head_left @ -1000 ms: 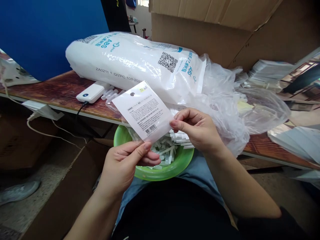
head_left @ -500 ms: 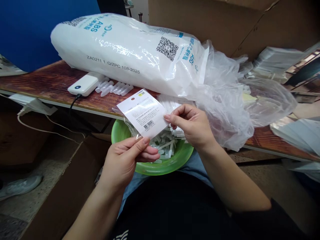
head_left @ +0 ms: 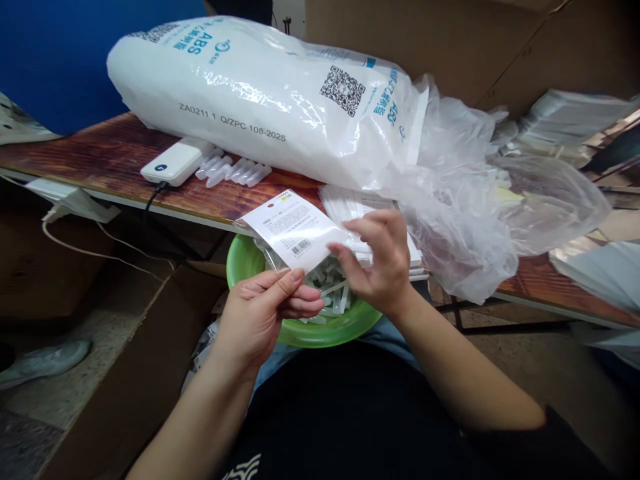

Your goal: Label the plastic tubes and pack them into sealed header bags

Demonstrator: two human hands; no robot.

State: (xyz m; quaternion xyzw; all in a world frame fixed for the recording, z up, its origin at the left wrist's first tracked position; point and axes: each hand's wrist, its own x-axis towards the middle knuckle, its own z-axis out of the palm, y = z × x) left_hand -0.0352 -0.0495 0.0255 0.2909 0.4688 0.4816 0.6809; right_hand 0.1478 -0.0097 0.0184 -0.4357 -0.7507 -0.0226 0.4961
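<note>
My left hand (head_left: 267, 303) pinches the lower edge of a clear plastic packet with a white printed card (head_left: 295, 230); the card carries a barcode and a yellow mark. At the packet's right edge is my right hand (head_left: 380, 260), its thumb and index finger apart, slightly blurred. Whether those fingertips touch the clear film, I cannot tell. Below both hands stands a green bowl (head_left: 320, 339), holding several translucent plastic pieces (head_left: 333, 293). A stack of white cards (head_left: 357, 200) lies partly behind my right hand.
A large white plastic sack (head_left: 260, 100) lies along the wooden table (head_left: 75, 160). Near it are a white power bank (head_left: 175, 162) with a cable and several small translucent tubes (head_left: 240, 171). Crumpled clear plastic (head_left: 465, 200) spreads at the right. A cardboard box (head_left: 130, 373) stands lower left.
My right thumb and index finger have parted from their pinch at the packet's edge. The packet has tilted flatter in my left hand, and the view has shifted slightly.
</note>
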